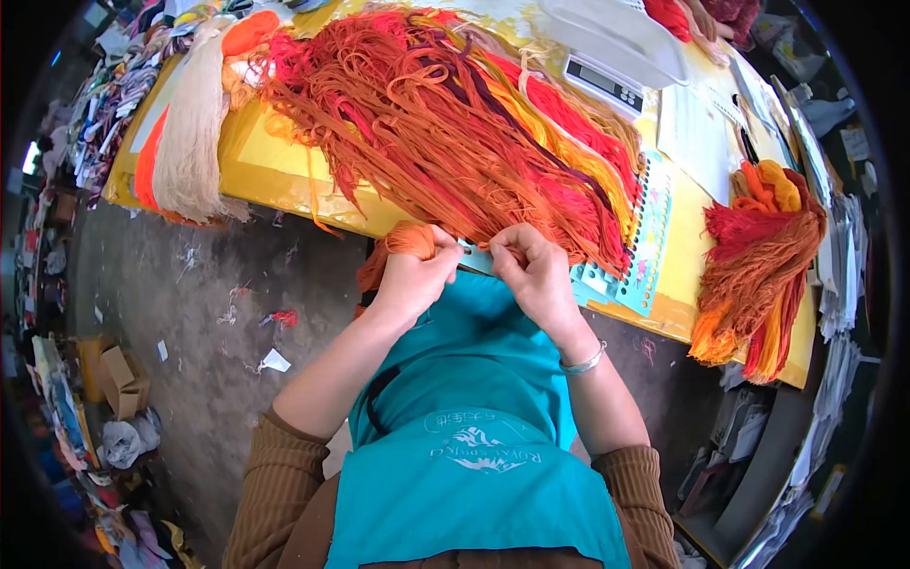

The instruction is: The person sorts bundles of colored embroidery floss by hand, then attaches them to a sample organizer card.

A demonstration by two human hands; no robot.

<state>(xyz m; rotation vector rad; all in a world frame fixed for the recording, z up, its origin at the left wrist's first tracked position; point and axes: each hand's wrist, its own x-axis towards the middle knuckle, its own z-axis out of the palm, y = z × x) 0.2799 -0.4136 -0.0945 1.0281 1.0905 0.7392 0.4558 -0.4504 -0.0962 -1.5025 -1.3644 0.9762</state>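
My left hand [414, 277] is closed around a bundle of orange yarn [409, 240], whose tail hangs down beside the wrist. A little to the right, my right hand [536, 275] has thumb and fingers pinched together at the table's front edge, at the ends of the rust-orange strands; what exactly lies in the pinch is too small to make out. Just beyond both hands spreads a large pile of loose yarn [417, 133] in rust, red, yellow and dark purple. Perforated light-blue cards [652, 232] stick out from under its right side.
On the yellow table [284, 180], a cream yarn hank [190, 123] lies left and a mixed red-orange hank [763, 266] right. A digital scale [607, 81] with a clear tray stands behind, near papers [694, 128]. Scraps [275, 360] and a cardboard box [123, 379] are on the floor.
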